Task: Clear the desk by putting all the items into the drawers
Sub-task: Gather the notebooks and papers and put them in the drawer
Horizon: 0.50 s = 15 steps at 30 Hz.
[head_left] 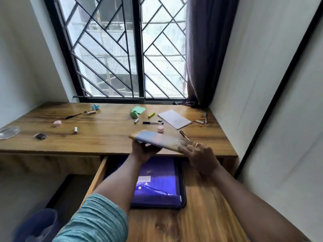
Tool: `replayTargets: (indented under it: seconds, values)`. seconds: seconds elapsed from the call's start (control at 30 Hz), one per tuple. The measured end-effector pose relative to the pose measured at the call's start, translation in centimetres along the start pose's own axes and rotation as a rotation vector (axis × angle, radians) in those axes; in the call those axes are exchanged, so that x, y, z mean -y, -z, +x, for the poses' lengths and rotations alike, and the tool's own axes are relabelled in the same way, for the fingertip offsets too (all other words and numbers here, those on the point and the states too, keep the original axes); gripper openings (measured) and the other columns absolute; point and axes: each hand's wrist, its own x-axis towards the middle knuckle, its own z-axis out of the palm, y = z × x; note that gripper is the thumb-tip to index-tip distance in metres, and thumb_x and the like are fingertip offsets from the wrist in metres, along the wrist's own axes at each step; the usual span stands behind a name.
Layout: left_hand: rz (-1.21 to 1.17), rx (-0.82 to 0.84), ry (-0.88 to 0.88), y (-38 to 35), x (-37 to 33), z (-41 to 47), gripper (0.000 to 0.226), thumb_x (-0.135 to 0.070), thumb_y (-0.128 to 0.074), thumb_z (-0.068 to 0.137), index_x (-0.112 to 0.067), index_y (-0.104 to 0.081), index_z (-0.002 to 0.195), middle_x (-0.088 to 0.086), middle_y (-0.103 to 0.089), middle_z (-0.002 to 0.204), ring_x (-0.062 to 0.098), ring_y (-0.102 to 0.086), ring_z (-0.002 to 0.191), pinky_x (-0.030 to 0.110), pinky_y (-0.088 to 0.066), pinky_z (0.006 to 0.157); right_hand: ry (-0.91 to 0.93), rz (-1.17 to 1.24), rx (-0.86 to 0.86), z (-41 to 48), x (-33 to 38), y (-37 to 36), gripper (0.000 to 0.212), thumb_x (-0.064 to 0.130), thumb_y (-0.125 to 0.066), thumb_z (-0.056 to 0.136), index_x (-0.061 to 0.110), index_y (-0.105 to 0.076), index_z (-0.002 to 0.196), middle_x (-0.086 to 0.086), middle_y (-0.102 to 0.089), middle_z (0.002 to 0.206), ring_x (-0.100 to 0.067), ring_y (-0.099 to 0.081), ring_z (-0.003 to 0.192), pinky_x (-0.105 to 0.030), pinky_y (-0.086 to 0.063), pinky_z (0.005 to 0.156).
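Holding: the left hand (145, 151) grips the blue book (157, 139) from below at its left part, and the right hand (199, 158) grasps its right end; motion blur hides the exact finger positions.
Book position: it is lifted, a little tilted, over the front edge of the desk (104, 137) and above the open drawer (97, 175).
Drawer content: a purple folder (157, 172) lies flat inside, under the left forearm.
Desk, middle: a white notebook (173, 119), a black pen (152, 122), a yellow highlighter (151, 115), a green paper (138, 109) with a green pouch (134, 114) just beside it, and a pink jar (160, 128) near the book.
Desk, right: a gold pen (183, 135) close to the right hand.
Desk, left: a thin brush (75, 115), a pink round thing (57, 123), a small tube (75, 130), a dark lump (40, 136) and a glass dish (8, 132) at the edge.
Behind: a barred window (122, 49) and a dark curtain (206, 49).
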Motion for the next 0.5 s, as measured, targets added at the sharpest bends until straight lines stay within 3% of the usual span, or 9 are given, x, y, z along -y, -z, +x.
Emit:
replayTargets:
  seconds: [0.07, 0.13, 0.2, 0.23, 0.27, 0.33, 0.4, 0.43, 0.5]
  values:
    - [-0.031, -0.07, 0.035, 3.7, -0.3, -2.1, 0.07, -0.064, -0.018, 0.093, -0.009, -0.06, 0.084, 0.011, -0.069, 0.08, 0.025, -0.061, 0.06, 0.031, -0.054, 0.064, 0.113, -0.035, 0.003, -1.7, 1.1, -0.2, 0.034, 0.016, -0.045, 0.076, 0.024, -0.061, 0.104, 0.003, -0.061, 0.065, -0.021, -0.06, 0.055, -0.028, -0.046, 0.045]
    - [-0.005, -0.028, 0.145, 7.1, -0.4, -3.8, 0.075, -0.07, -0.038, 0.082, -0.002, -0.069, 0.079, 0.015, -0.071, 0.066, 0.026, -0.068, 0.053, 0.031, -0.057, 0.053, 0.201, -0.036, 0.012, -3.8, 1.9, -0.3, 0.033, 0.017, -0.046, 0.077, 0.025, -0.054, 0.107, 0.003, -0.061, 0.07, -0.019, -0.06, 0.06, -0.028, -0.049, 0.053]
    - [0.157, 0.009, 0.26, 9.2, 0.2, -5.5, 0.051, -0.039, -0.08, 0.059, 0.005, -0.071, 0.084, 0.02, -0.074, 0.077, 0.03, -0.073, 0.063, 0.037, -0.059, 0.053, 0.223, -0.004, 0.091, -6.4, 2.8, -0.8, 0.038, 0.019, -0.045, 0.076, 0.028, -0.051, 0.113, 0.001, -0.063, 0.083, -0.019, -0.061, 0.071, -0.032, -0.05, 0.065]
    - [0.207, 0.024, 0.296, 10.0, 0.8, -6.0, 0.049, -0.018, -0.088, 0.045, 0.006, -0.071, 0.084, 0.02, -0.074, 0.076, 0.03, -0.073, 0.063, 0.037, -0.059, 0.051, 0.177, 0.036, 0.181, -7.7, 3.3, -1.0, 0.042, 0.023, -0.045, 0.076, 0.031, -0.048, 0.117, 0.0, -0.062, 0.093, -0.02, -0.063, 0.081, -0.036, -0.049, 0.071]
    - [0.223, 0.035, 0.316, 10.6, 1.7, -6.7, 0.041, -0.002, -0.085, 0.046, 0.007, -0.071, 0.082, 0.02, -0.073, 0.074, 0.029, -0.073, 0.061, 0.037, -0.058, 0.048, 0.072, 0.097, 0.306, -8.9, 3.9, -1.2, 0.047, 0.028, -0.045, 0.075, 0.034, -0.043, 0.122, -0.002, -0.059, 0.107, -0.023, -0.063, 0.094, -0.04, -0.05, 0.076]
    - [0.238, -0.01, 0.32, 11.8, 3.5, -7.7, 0.015, 0.01, -0.056, 0.079, 0.005, -0.066, 0.09, 0.016, -0.074, 0.071, 0.025, -0.073, 0.06, 0.034, -0.058, 0.048, -0.261, 0.269, 0.648, -11.0, 4.8, -1.3, 0.066, 0.033, -0.051, 0.077, 0.041, -0.025, 0.137, -0.003, -0.035, 0.142, -0.03, -0.044, 0.126, -0.046, -0.043, 0.096]
    - [0.265, -0.047, 0.353, 13.2, 5.5, -8.3, 0.026, 0.009, -0.032, 0.094, 0.001, -0.057, 0.099, 0.015, -0.074, 0.072, 0.025, -0.073, 0.06, 0.036, -0.059, 0.051, -0.627, 0.5, 0.927, -12.7, 5.7, -1.4, 0.087, 0.03, -0.061, 0.076, 0.04, -0.012, 0.146, -0.001, -0.014, 0.152, -0.029, -0.03, 0.135, -0.038, -0.035, 0.106]
    - [0.252, -0.049, 0.363, 14.0, 6.4, -8.6, 0.028, 0.01, -0.03, 0.095, 0.001, -0.056, 0.101, 0.015, -0.074, 0.073, 0.026, -0.073, 0.061, 0.038, -0.059, 0.051, -0.787, 0.625, 1.031, -13.2, 6.1, -1.3, 0.094, 0.024, -0.065, 0.074, 0.037, -0.008, 0.147, -0.004, -0.016, 0.15, -0.03, -0.036, 0.13, -0.037, -0.04, 0.101]
    - [0.227, -0.051, 0.384, 14.9, 8.0, -9.6, 0.029, 0.012, -0.031, 0.094, -0.001, -0.055, 0.103, 0.015, -0.074, 0.074, 0.027, -0.073, 0.061, 0.041, -0.059, 0.052, -1.052, 0.944, 1.19, -14.0, 6.9, -1.1, 0.104, 0.007, -0.066, 0.067, 0.035, -0.005, 0.148, -0.014, -0.038, 0.137, -0.027, -0.059, 0.1, -0.032, -0.053, 0.07]
